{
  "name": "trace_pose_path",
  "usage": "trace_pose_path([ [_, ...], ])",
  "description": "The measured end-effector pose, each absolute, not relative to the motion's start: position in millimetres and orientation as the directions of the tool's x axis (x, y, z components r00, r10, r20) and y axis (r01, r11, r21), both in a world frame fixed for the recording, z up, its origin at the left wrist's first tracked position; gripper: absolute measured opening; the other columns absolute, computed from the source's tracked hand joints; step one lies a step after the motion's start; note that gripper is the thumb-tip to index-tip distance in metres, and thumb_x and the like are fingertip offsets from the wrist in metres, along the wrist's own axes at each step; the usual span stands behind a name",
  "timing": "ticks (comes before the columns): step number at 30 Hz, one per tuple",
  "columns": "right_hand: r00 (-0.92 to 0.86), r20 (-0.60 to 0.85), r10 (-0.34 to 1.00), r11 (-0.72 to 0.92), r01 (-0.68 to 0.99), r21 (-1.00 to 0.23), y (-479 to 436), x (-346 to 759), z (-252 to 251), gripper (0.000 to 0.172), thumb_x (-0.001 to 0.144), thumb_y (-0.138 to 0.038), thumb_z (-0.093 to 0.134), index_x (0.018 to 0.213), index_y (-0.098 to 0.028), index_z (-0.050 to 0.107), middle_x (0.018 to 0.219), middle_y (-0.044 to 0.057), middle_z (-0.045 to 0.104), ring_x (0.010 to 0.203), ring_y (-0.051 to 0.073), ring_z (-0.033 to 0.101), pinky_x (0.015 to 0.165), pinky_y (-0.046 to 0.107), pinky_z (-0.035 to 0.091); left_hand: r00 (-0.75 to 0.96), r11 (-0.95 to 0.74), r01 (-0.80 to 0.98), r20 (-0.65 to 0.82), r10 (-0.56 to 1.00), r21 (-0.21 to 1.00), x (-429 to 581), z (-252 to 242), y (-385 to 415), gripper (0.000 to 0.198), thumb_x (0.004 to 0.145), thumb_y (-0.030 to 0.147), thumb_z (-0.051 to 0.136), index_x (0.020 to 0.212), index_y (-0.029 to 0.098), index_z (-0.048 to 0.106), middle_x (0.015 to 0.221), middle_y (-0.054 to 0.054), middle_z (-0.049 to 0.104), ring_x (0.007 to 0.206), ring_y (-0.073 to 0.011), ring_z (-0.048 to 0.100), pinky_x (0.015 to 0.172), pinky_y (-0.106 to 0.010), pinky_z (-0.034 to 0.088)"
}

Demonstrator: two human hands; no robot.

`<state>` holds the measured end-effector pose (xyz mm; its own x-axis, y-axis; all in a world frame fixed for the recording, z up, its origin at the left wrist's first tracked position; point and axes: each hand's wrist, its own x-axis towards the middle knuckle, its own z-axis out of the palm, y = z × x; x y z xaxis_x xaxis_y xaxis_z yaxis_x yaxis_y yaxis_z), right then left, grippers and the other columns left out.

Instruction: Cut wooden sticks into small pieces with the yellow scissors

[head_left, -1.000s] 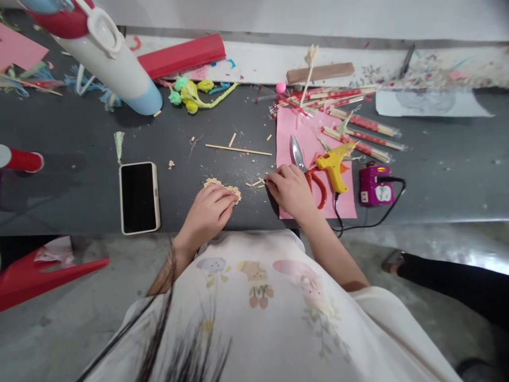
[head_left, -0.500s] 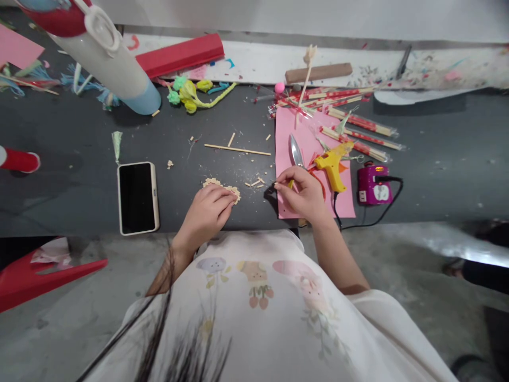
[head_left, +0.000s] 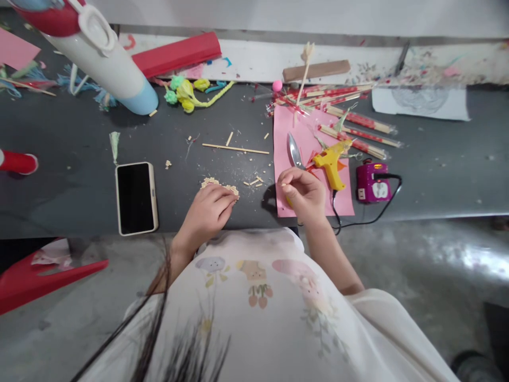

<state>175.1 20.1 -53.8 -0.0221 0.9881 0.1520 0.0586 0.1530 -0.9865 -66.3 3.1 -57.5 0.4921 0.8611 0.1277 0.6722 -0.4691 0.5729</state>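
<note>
My left hand (head_left: 212, 208) lies over a flat pale shape made of small wooden bits (head_left: 210, 182), its fingers together and gripping the near edge; the hand hides much of the shape. Raised above the pink paper (head_left: 281, 143), my right hand (head_left: 304, 195) pinches a tiny pale wooden bit (head_left: 283, 185) between thumb and fingertips. Several short cut stick pieces (head_left: 254, 182) lie between the hands among crumbs. Scissors (head_left: 294, 151) rest on the paper, their handles partly behind my right hand. Beside them is a yellow glue gun (head_left: 332, 163).
A thin wooden stick (head_left: 235, 148) lies farther back. At left are a phone (head_left: 135, 199) and a tall bottle (head_left: 119, 69). Wrapped chopsticks (head_left: 358, 119) spread behind the glue gun. A purple power adapter (head_left: 373, 183) with a black cord stands at right.
My right hand has turned slightly and moved a little to the right, still pinching the tiny bit. My left hand has stayed on the wooden shape.
</note>
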Motion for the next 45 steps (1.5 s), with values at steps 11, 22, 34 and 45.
trace_pose_path([
  [11, -0.575, -0.017, 0.818, 0.333, 0.497, -0.802, 9, 193, -39, 0.006, 0.088, -0.021, 0.06, 0.083, -0.019, 0.064, 0.079, 0.003, 0.065, 0.08, 0.017, 0.057, 0.077, 0.032, 0.046, 0.516, -0.489, 0.662, 0.127, 0.847, 0.568, -66, -58, 3, 0.024, 0.094, 0.024, 0.049, 0.105, 0.02, 0.07, 0.105, -0.006, 0.071, 0.103, -0.0215, 0.059, 0.099, -0.043, 0.046],
  [22, -0.577, -0.194, 0.793, 0.483, 0.79, -0.378, 21, 196, -23, 0.022, 0.092, -0.017, 0.047, 0.098, -0.014, 0.068, 0.088, 0.01, 0.064, 0.087, 0.024, 0.057, 0.078, 0.034, 0.043, 0.522, -0.499, 0.682, 0.123, 0.844, 0.535, -64, -55, 2, 0.023, 0.095, 0.023, 0.05, 0.104, 0.017, 0.07, 0.104, -0.006, 0.071, 0.103, -0.0205, 0.059, 0.101, -0.041, 0.044],
  [34, -0.381, -0.068, 0.922, 0.374, 0.922, -0.098, 56, 180, -48, 0.033, 0.094, -0.014, 0.037, 0.111, -0.013, 0.066, 0.099, 0.018, 0.06, 0.095, 0.031, 0.049, 0.079, 0.039, 0.039, 0.525, -0.517, 0.677, 0.148, 0.838, 0.524, -68, -54, 3, 0.022, 0.094, 0.021, 0.051, 0.104, 0.016, 0.07, 0.103, -0.006, 0.072, 0.1, -0.0199, 0.059, 0.097, -0.04, 0.047],
  [45, -0.467, -0.01, 0.884, 0.445, 0.849, -0.286, 60, 176, -49, 0.035, 0.092, -0.01, 0.04, 0.118, -0.017, 0.063, 0.11, 0.013, 0.062, 0.103, 0.028, 0.049, 0.087, 0.038, 0.04, 0.524, -0.512, 0.677, 0.142, 0.84, 0.529, -67, -55, 4, 0.021, 0.094, 0.021, 0.051, 0.103, 0.017, 0.07, 0.103, -0.005, 0.072, 0.102, -0.02, 0.059, 0.097, -0.04, 0.047],
])
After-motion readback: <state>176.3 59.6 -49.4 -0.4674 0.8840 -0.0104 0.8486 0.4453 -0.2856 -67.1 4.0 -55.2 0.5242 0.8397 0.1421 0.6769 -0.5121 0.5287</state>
